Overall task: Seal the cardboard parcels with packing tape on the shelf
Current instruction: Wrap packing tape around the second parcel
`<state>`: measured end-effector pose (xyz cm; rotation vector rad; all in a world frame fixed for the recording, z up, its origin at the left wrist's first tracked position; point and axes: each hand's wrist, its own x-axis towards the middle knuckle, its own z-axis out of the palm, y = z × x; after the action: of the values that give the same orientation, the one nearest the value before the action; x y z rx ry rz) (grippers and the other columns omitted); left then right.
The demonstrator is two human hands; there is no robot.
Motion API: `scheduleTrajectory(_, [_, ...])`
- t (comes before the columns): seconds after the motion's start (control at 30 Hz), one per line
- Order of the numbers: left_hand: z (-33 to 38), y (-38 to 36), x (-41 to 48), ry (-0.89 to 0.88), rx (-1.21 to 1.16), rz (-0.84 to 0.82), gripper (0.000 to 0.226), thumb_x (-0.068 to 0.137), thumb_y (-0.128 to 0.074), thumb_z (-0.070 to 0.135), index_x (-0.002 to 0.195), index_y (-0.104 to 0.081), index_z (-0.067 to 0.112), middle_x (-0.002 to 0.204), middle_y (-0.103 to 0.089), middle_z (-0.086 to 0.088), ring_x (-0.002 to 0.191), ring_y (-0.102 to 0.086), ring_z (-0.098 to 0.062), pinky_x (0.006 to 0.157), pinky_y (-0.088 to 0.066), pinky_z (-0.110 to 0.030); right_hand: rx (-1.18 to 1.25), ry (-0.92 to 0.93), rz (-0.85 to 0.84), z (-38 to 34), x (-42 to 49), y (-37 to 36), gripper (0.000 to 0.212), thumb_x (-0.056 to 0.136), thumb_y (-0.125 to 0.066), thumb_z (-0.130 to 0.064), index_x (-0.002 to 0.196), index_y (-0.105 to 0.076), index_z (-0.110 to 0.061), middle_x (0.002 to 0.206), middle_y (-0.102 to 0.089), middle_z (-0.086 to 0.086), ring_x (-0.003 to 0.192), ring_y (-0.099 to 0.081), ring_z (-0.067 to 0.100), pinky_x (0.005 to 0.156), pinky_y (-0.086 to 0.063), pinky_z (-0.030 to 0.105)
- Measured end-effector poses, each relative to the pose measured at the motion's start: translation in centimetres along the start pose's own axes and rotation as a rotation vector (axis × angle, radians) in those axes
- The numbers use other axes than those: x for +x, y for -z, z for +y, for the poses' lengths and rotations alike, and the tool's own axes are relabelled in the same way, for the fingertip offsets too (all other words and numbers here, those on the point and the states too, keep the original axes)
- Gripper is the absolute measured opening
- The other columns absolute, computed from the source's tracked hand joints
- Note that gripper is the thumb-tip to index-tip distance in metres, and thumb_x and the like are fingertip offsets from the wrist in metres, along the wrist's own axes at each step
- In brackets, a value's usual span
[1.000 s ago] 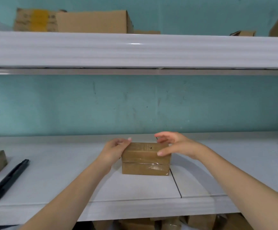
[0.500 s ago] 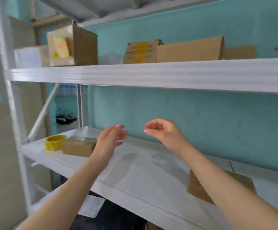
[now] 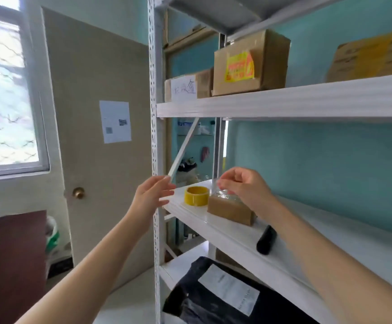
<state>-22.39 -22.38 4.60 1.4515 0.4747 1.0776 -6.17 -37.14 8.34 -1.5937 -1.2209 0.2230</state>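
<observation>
White metal shelf (image 3: 330, 232) along teal wall, 3 tiers in view. Upper tier: 3 cardboard boxes (image 3: 251, 64), 1 bearing a yellow label. Lower tier: black mailer bag (image 3: 225, 298) with white label. Middle tier, near left end: small cardboard parcel (image 3: 231, 209), clear film on top; yellow tape roll (image 3: 196, 195) just beside it, to its left; black pen-like tool (image 3: 266, 239) near, to its right. Right hand (image 3: 244, 185) above parcel, grip loosely curled, contact with anything not discernible. Left hand (image 3: 153, 197) before shelf post, grip spread wide, empty.
</observation>
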Motion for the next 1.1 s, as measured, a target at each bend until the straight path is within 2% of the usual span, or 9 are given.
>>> scheduleTrajectory(0.1, [-1.1, 2.6, 3.2, 0.003, 0.012, -0.051, 0.011, 0.093, -0.054, 0.021, 0.095, -0.064, 0.016, 0.095, -0.068, -0.009, 0.09, -0.064, -0.023, 0.083, -0.051, -0.037, -0.026, -0.043, 0.047, 1.1, 2.6, -3.0, 0.011, 0.084, -0.065, -0.027, 0.088, -0.065, -0.017, 0.09, -0.069, 0.005, 0.085, -0.062, 0.017, 0.081, -0.052, 0.03])
scheduleTrajectory(0.23, [-3.3, 5.9, 7.3, 0.04, 0.04, -0.133, 0.013, 0.092, -0.055, 0.023, 0.098, -0.063, 0.015, 0.096, -0.069, -0.008, 0.092, -0.064, -0.023, 0.086, -0.051, -0.037, -0.118, -0.096, 0.093, 2.8, 6.4, -6.5, 0.01, 0.083, -0.067, -0.028, 0.085, -0.064, -0.018, 0.08, -0.064, -0.001, 0.076, -0.058, 0.013, 0.069, -0.046, 0.024])
scheduleTrajectory(0.37, [-5.3, 8.4, 10.6, 0.083, 0.043, -0.195, 0.012, 0.092, -0.054, 0.019, 0.1, -0.062, 0.014, 0.096, -0.068, -0.008, 0.091, -0.064, -0.023, 0.087, -0.051, -0.037, -0.283, -0.152, 0.161, 6.0, 9.8, -9.5, 0.009, 0.08, -0.068, -0.027, 0.084, -0.063, -0.02, 0.082, -0.064, -0.003, 0.08, -0.059, 0.016, 0.069, -0.048, 0.028])
scheduleTrajectory(0.5, [-7.7, 9.7, 12.9, 0.125, 0.022, -0.219, 0.013, 0.092, -0.054, 0.016, 0.102, -0.063, 0.013, 0.095, -0.069, -0.008, 0.09, -0.065, -0.022, 0.085, -0.051, -0.036, -0.601, -0.246, 0.144, 9.0, 12.1, -11.8, 0.012, 0.081, -0.064, -0.032, 0.088, -0.06, -0.024, 0.092, -0.064, -0.003, 0.086, -0.06, 0.017, 0.076, -0.051, 0.032])
scheduleTrajectory(0.7, [-10.9, 10.1, 14.9, 0.186, 0.042, -0.257, 0.013, 0.089, -0.059, 0.011, 0.102, -0.064, 0.012, 0.092, -0.071, -0.01, 0.084, -0.068, -0.021, 0.074, -0.052, -0.027, -0.732, -0.244, 0.093, 12.4, 15.6, -13.4, 0.03, 0.082, -0.063, -0.034, 0.111, -0.06, -0.025, 0.111, -0.064, 0.002, 0.097, -0.06, 0.02, 0.086, -0.052, 0.039])
scheduleTrajectory(0.83, [-11.6, 9.9, 16.9, 0.206, 0.081, -0.262, 0.014, 0.089, -0.059, 0.01, 0.102, -0.064, 0.011, 0.088, -0.072, -0.007, 0.079, -0.067, -0.018, 0.073, -0.051, -0.027, -0.908, -0.209, -0.005, 13.1, 18.2, -14.1, 0.036, 0.082, -0.059, -0.033, 0.116, -0.06, -0.021, 0.119, -0.063, 0.003, 0.108, -0.056, 0.024, 0.095, -0.042, 0.036])
scheduleTrajectory(0.93, [-11.3, 9.5, 18.6, 0.185, 0.09, -0.259, 0.012, 0.089, -0.059, 0.009, 0.1, -0.063, 0.011, 0.086, -0.071, -0.005, 0.078, -0.066, -0.017, 0.074, -0.051, -0.029, -1.029, -0.199, -0.015, 13.5, 19.2, -14.6, 0.029, 0.085, -0.053, -0.032, 0.109, -0.063, -0.02, 0.109, -0.065, 0.004, 0.103, -0.055, 0.025, 0.097, -0.033, 0.038])
scheduleTrajectory(1.1, [-11.6, 8.2, 19.8, 0.192, 0.084, -0.264, 0.016, 0.089, -0.06, 0.011, 0.105, -0.062, 0.01, 0.088, -0.07, -0.005, 0.083, -0.066, -0.018, 0.074, -0.051, -0.028, -1.072, -0.23, -0.054, 13.6, 19.8, -15.1, 0.02, 0.088, -0.047, -0.026, 0.079, -0.062, -0.016, 0.081, -0.06, 0.002, 0.092, -0.056, 0.022, 0.112, -0.018, 0.046])
